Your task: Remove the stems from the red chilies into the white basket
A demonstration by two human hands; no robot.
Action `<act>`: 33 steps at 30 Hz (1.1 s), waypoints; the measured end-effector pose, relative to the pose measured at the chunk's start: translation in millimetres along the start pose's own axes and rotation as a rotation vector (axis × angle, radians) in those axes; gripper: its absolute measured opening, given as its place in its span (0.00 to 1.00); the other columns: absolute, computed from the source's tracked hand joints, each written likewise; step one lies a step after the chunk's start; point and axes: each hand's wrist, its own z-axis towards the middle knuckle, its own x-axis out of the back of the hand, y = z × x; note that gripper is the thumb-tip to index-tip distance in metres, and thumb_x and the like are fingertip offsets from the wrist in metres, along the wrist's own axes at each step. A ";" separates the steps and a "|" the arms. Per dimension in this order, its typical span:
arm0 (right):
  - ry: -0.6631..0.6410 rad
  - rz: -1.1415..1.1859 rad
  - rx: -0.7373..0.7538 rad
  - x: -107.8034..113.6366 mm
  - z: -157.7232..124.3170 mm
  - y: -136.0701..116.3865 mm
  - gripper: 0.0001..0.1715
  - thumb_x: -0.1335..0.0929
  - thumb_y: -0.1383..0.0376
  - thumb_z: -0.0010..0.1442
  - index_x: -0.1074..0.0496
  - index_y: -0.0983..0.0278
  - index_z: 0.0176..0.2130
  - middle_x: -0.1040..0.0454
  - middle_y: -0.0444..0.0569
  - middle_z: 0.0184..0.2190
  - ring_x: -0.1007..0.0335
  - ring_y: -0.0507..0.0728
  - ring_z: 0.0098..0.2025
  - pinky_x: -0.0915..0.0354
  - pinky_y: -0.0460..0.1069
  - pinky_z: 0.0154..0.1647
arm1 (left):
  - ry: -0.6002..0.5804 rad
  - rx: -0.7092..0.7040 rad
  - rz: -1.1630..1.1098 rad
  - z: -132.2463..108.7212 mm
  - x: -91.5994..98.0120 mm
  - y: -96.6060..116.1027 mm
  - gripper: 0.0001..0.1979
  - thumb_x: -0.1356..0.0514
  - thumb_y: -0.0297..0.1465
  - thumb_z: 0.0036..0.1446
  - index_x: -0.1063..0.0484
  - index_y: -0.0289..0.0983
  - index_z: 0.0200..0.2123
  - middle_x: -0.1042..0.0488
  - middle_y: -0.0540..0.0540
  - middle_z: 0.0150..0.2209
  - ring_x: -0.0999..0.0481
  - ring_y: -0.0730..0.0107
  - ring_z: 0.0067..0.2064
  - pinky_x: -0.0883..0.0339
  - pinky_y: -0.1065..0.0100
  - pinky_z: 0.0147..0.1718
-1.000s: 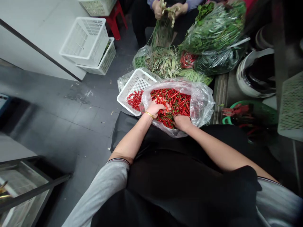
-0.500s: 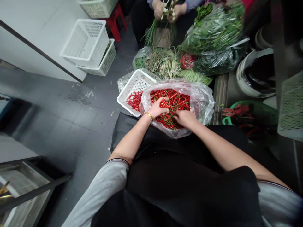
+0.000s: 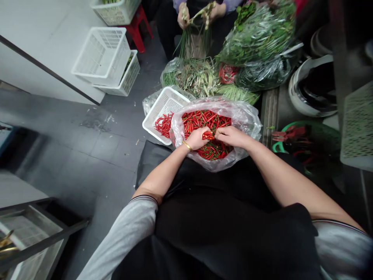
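Observation:
A clear plastic bag (image 3: 247, 116) full of red chillies (image 3: 201, 118) with green stems lies open in front of me. Over it, my left hand (image 3: 198, 139) is closed around a small bunch of red chillies (image 3: 208, 135). My right hand (image 3: 231, 137) meets the bunch from the right, its thumb and fingertips pinched together at the stem end. What exactly sits between those fingertips is too small to make out. Left of the bag, a white perforated basket (image 3: 151, 120) holds a smaller heap of red chillies (image 3: 163, 124).
Beyond the bag lie a pile of green stalks (image 3: 201, 79) and bagged leafy greens (image 3: 259, 39). A co-worker's hands (image 3: 214, 11) hold stalks there. White crates (image 3: 101, 54) and a red stool (image 3: 136, 33) stand left, a green basket (image 3: 279, 147) and bucket (image 3: 295, 91) right.
My right hand has come up out of the chillies to the bunch in my left hand. My left hand has closed and turned around the bunch. The co-worker's hands have spread apart with the stalks.

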 end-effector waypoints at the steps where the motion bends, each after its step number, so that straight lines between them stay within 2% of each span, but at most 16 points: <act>1: 0.021 0.044 -0.011 0.7 -0.9 -3.8 0.18 0.40 0.56 0.59 0.41 0.61 0.22 0.37 0.42 0.17 0.40 0.51 0.22 0.46 0.46 0.26 | 0.000 -0.009 -0.030 -1.6 1.5 1.0 0.07 0.40 0.23 0.44 0.34 0.37 0.29 0.34 0.53 0.27 0.36 0.73 0.31 0.41 0.71 0.37; 4: 0.049 0.246 -0.009 -6.1 -1.9 -11.2 0.21 0.37 0.51 0.58 0.42 0.61 0.21 0.41 0.40 0.15 0.45 0.50 0.19 0.48 0.46 0.23 | 0.003 0.003 -0.160 -6.0 7.2 4.3 0.07 0.39 0.25 0.44 0.33 0.36 0.29 0.32 0.53 0.28 0.35 0.75 0.31 0.39 0.71 0.38; 6: 0.086 0.527 -0.004 -14.4 -2.3 -9.8 0.23 0.38 0.46 0.58 0.41 0.61 0.24 0.42 0.39 0.16 0.47 0.50 0.17 0.48 0.46 0.20 | 0.014 0.018 -0.312 -8.0 11.7 7.3 0.10 0.36 0.27 0.43 0.32 0.35 0.31 0.30 0.52 0.30 0.33 0.75 0.33 0.38 0.70 0.39; 8: 0.178 0.766 -0.025 -23.7 -3.1 -3.1 0.26 0.41 0.42 0.59 0.40 0.61 0.28 0.40 0.40 0.18 0.45 0.50 0.16 0.45 0.47 0.19 | 0.027 0.056 -0.495 -9.8 16.9 9.9 0.14 0.34 0.28 0.40 0.30 0.34 0.33 0.28 0.50 0.31 0.30 0.75 0.34 0.37 0.70 0.40; 9: 0.227 0.781 -0.052 -29.0 -3.7 1.1 0.28 0.42 0.41 0.59 0.38 0.61 0.30 0.37 0.42 0.19 0.42 0.51 0.18 0.43 0.47 0.19 | 0.044 0.092 -0.591 -11.0 19.8 10.6 0.16 0.32 0.29 0.38 0.30 0.34 0.33 0.27 0.50 0.31 0.30 0.75 0.34 0.37 0.70 0.40; 10: 0.255 0.697 -0.093 -35.1 -4.3 4.9 0.29 0.43 0.40 0.60 0.36 0.62 0.32 0.34 0.44 0.21 0.39 0.52 0.20 0.41 0.47 0.21 | 0.061 0.139 -0.690 -12.4 22.8 10.8 0.17 0.32 0.29 0.37 0.30 0.34 0.33 0.27 0.50 0.31 0.29 0.75 0.33 0.36 0.70 0.38; 12: 0.208 0.302 -0.182 -50.8 -5.6 8.0 0.28 0.40 0.43 0.61 0.31 0.63 0.37 0.28 0.50 0.29 0.31 0.55 0.28 0.37 0.48 0.27 | 0.084 0.242 -0.889 -16.0 28.7 9.6 0.17 0.33 0.30 0.37 0.31 0.34 0.34 0.28 0.51 0.28 0.30 0.76 0.29 0.36 0.71 0.33; 15: -0.048 -0.331 -0.185 -79.2 -4.3 0.0 0.19 0.35 0.52 0.60 0.27 0.64 0.42 0.26 0.56 0.43 0.28 0.59 0.39 0.36 0.49 0.34 | 0.098 0.312 -1.103 -21.8 35.6 6.6 0.17 0.35 0.31 0.40 0.32 0.35 0.36 0.28 0.50 0.27 0.30 0.74 0.27 0.38 0.72 0.25; 17: -0.191 -0.489 -0.141 -91.1 -0.4 -6.4 0.15 0.34 0.57 0.60 0.26 0.65 0.42 0.26 0.59 0.45 0.27 0.60 0.41 0.36 0.48 0.35 | 0.085 0.300 -1.162 -24.5 37.4 5.3 0.18 0.34 0.32 0.41 0.33 0.36 0.37 0.28 0.49 0.28 0.28 0.74 0.28 0.39 0.73 0.23; 20: -0.167 -0.355 -0.172 -83.6 6.7 -4.3 0.11 0.34 0.61 0.59 0.26 0.66 0.34 0.24 0.55 0.37 0.28 0.57 0.37 0.37 0.47 0.34 | 0.047 0.298 -1.129 -24.5 34.3 3.7 0.22 0.31 0.32 0.38 0.34 0.35 0.37 0.29 0.52 0.24 0.30 0.76 0.25 0.40 0.74 0.22; 22: -0.023 -0.025 -0.205 -65.5 9.6 0.8 0.12 0.33 0.58 0.58 0.27 0.65 0.31 0.25 0.49 0.28 0.30 0.54 0.30 0.38 0.46 0.30 | 0.097 0.303 -1.051 -21.5 28.5 2.4 0.22 0.29 0.29 0.34 0.35 0.34 0.34 0.31 0.55 0.22 0.31 0.78 0.23 0.39 0.74 0.24; 25: 0.217 0.502 -0.203 -40.9 11.1 0.3 0.20 0.33 0.51 0.55 0.27 0.65 0.36 0.29 0.43 0.22 0.40 0.50 0.20 0.43 0.45 0.22 | 0.176 0.279 -0.971 -15.2 17.9 1.9 0.21 0.29 0.26 0.33 0.34 0.33 0.31 0.28 0.54 0.25 0.28 0.79 0.27 0.34 0.73 0.33; 27: 0.335 0.625 -0.175 -36.0 12.1 -4.2 0.22 0.32 0.49 0.54 0.27 0.65 0.37 0.29 0.43 0.22 0.41 0.49 0.19 0.45 0.45 0.21 | 0.156 0.275 -0.934 -12.0 13.9 1.9 0.19 0.30 0.27 0.36 0.34 0.33 0.31 0.26 0.52 0.27 0.27 0.78 0.29 0.33 0.72 0.34; 30: 0.421 0.437 -0.197 -48.2 13.8 -6.5 0.18 0.33 0.52 0.56 0.28 0.65 0.31 0.27 0.46 0.25 0.36 0.51 0.24 0.42 0.46 0.26 | 0.141 0.325 -0.768 -9.6 16.9 -1.8 0.16 0.32 0.25 0.39 0.34 0.33 0.32 0.26 0.52 0.24 0.27 0.76 0.25 0.34 0.72 0.28; 31: 0.382 0.301 -0.215 -56.3 13.8 -6.0 0.17 0.34 0.54 0.57 0.28 0.65 0.30 0.26 0.47 0.27 0.34 0.53 0.27 0.40 0.47 0.29 | 0.167 0.346 -0.696 -9.3 19.7 -4.4 0.16 0.33 0.23 0.39 0.34 0.34 0.33 0.27 0.53 0.22 0.28 0.76 0.23 0.35 0.72 0.27; 33: 0.195 -0.019 -0.218 -75.4 13.0 -5.7 0.14 0.36 0.57 0.60 0.26 0.63 0.34 0.24 0.50 0.34 0.30 0.55 0.33 0.39 0.48 0.33 | 0.254 0.376 -0.573 -9.4 25.7 -10.2 0.17 0.34 0.20 0.39 0.34 0.35 0.34 0.29 0.55 0.21 0.28 0.76 0.23 0.35 0.73 0.26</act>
